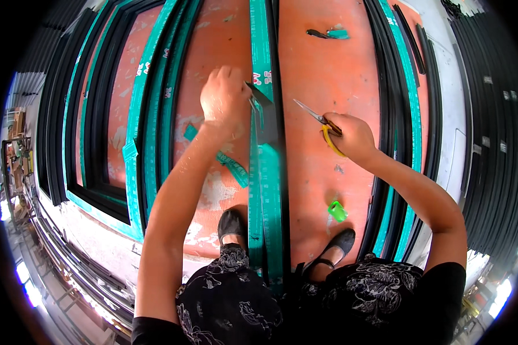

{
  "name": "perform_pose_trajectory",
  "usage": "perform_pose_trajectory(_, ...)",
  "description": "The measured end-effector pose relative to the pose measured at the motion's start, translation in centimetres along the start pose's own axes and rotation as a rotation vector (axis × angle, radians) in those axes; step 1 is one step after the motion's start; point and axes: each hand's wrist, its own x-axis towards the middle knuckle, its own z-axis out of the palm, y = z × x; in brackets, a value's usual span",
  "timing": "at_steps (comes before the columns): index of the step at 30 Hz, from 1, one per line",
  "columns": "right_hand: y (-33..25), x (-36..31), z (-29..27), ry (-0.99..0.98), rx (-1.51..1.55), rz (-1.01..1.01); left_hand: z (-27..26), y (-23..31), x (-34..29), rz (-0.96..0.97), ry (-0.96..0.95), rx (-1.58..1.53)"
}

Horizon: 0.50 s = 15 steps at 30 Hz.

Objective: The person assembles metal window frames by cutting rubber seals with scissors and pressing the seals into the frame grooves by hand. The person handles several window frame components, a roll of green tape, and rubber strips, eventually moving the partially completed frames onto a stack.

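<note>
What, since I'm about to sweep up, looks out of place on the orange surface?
Loose green film, like a torn-off strip, lies left of the middle bar. A bright green object, too blurred to identify, sits ahead of the right shoe. Farther off lies a dark-and-green scrap. All look stray.

A wide fisheye camera on the person's head faces steeply down, fairly near the left hand and right hand, reaching to the shoes; black bars bend toward its rim.
</note>
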Motion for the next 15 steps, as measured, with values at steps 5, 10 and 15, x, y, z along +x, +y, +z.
perform_pose_trajectory(5, 0.8, 1.0, -1.5, -0.009, -0.039, 0.09, 1.5, 1.3, 1.8, -0.276, -0.193, -0.411)
perform_pose_trajectory(10, 1.4, 3.4, -1.1, 0.146, -0.12, -0.188, 0.8, -1.4, 3.3, -0.64, -0.352, -0.962)
perform_pose_trajectory(15, 1.6, 6.7, -1.0, 0.211, -0.254, -0.339, -3.4, -1.5, 8.6, -0.593, -0.138, -1.208)
